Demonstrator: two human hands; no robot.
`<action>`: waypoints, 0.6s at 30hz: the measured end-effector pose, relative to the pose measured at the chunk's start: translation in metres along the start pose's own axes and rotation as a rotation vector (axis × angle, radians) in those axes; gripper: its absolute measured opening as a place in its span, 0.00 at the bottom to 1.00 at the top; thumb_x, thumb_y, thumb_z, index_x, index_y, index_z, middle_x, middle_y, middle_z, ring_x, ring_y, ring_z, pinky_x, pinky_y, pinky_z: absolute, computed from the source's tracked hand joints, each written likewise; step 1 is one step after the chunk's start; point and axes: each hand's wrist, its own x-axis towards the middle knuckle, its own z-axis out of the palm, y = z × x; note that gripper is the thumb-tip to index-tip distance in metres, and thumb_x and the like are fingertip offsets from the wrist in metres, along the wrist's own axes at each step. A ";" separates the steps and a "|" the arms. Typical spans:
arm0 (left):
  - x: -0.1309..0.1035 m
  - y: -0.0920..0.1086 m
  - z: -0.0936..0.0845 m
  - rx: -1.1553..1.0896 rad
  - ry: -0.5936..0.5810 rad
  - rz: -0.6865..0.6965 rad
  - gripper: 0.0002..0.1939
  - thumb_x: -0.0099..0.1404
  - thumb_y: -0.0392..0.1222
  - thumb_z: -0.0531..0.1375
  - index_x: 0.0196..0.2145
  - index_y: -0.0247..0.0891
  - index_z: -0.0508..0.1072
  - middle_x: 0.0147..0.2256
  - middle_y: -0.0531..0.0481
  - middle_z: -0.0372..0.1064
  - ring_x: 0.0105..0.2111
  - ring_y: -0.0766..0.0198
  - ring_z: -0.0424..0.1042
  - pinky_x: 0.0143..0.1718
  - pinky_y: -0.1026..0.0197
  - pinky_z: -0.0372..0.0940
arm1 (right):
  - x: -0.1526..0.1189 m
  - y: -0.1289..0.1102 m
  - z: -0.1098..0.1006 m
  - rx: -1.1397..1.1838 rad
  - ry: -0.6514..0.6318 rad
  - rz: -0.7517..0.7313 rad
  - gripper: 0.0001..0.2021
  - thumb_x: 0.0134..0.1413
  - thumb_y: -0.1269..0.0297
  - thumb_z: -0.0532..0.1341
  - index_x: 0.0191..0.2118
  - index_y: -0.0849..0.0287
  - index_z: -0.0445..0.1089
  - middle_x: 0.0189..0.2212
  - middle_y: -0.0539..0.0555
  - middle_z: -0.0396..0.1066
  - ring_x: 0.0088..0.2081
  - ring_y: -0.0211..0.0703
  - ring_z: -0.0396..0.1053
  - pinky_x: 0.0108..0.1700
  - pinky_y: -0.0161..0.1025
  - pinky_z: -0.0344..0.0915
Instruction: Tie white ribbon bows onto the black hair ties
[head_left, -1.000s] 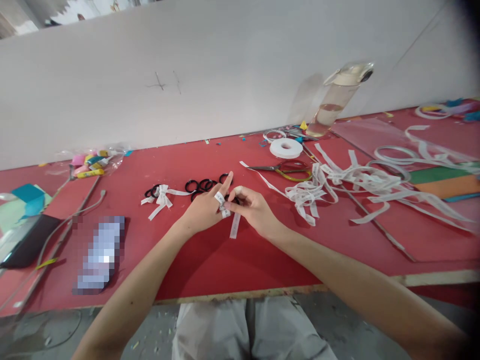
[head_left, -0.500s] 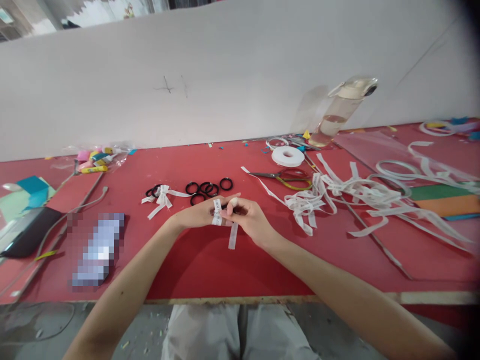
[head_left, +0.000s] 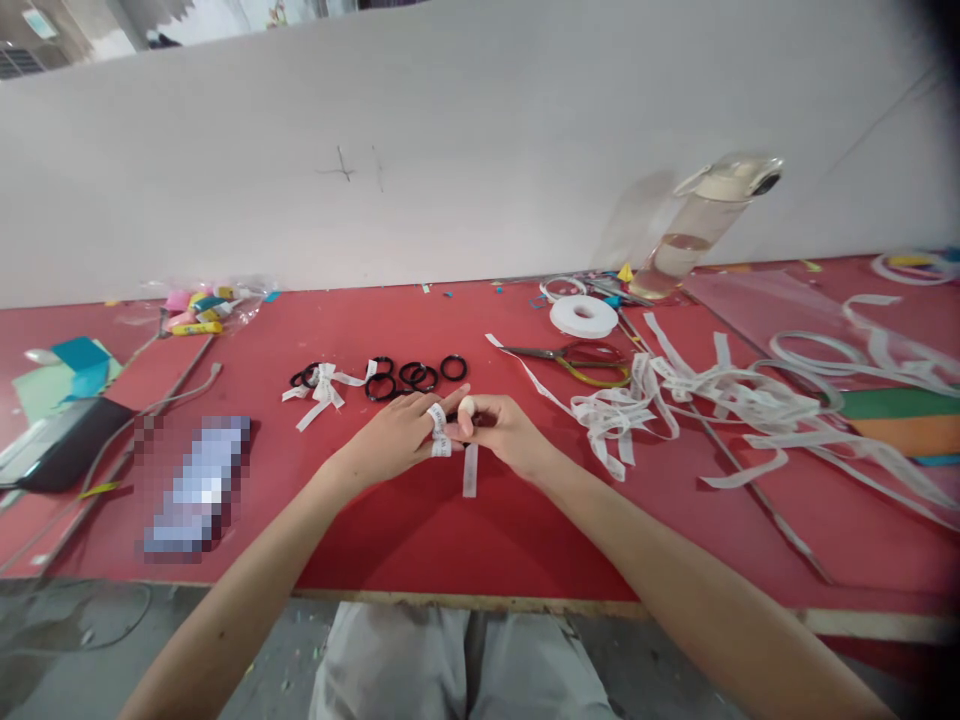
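My left hand [head_left: 401, 432] and my right hand [head_left: 499, 428] meet above the front middle of the red table. Between them is a strip of white printed ribbon [head_left: 439, 432]; part of it runs over my left fingers, and a tail hangs down below the fingertips. My right thumb and fingers are pinched together on it. A bit of something black shows between the hands, mostly hidden by the fingers. Just beyond lie several black rings [head_left: 417, 376]. To their left, a white ribbon bow [head_left: 324, 387] is tied on black rings.
Right of my hands lie scissors [head_left: 577, 360], a ribbon roll [head_left: 583, 316] and a tangle of cut ribbons [head_left: 622, 410]. A water bottle [head_left: 694, 235] leans against the white wall. At left are a blurred phone-like object [head_left: 199, 485], a cable and a dark case [head_left: 67, 445].
My left hand has turned, its back now more toward me, with fingers bent. The ribbon over its fingers has shifted slightly. My right hand keeps its pinch; the view has moved a little.
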 end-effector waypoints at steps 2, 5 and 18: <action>-0.004 -0.002 -0.002 -0.141 -0.033 0.009 0.27 0.75 0.52 0.48 0.68 0.43 0.55 0.57 0.40 0.66 0.55 0.54 0.67 0.57 0.52 0.61 | 0.000 0.001 0.001 -0.009 -0.020 -0.012 0.20 0.41 0.57 0.75 0.20 0.59 0.63 0.20 0.46 0.65 0.25 0.34 0.65 0.32 0.36 0.63; -0.008 -0.004 -0.006 -0.338 -0.073 -0.019 0.25 0.74 0.50 0.50 0.66 0.45 0.60 0.59 0.42 0.66 0.54 0.57 0.68 0.56 0.54 0.63 | 0.000 0.003 0.005 0.023 -0.027 -0.025 0.20 0.41 0.57 0.75 0.20 0.59 0.64 0.23 0.47 0.68 0.27 0.34 0.67 0.33 0.36 0.65; -0.090 0.047 -0.024 -0.216 0.548 -0.145 0.14 0.73 0.44 0.53 0.51 0.48 0.74 0.49 0.47 0.74 0.49 0.58 0.73 0.50 0.50 0.71 | 0.004 0.003 -0.001 0.085 0.138 -0.011 0.20 0.38 0.53 0.76 0.21 0.58 0.65 0.20 0.45 0.64 0.27 0.33 0.65 0.34 0.35 0.62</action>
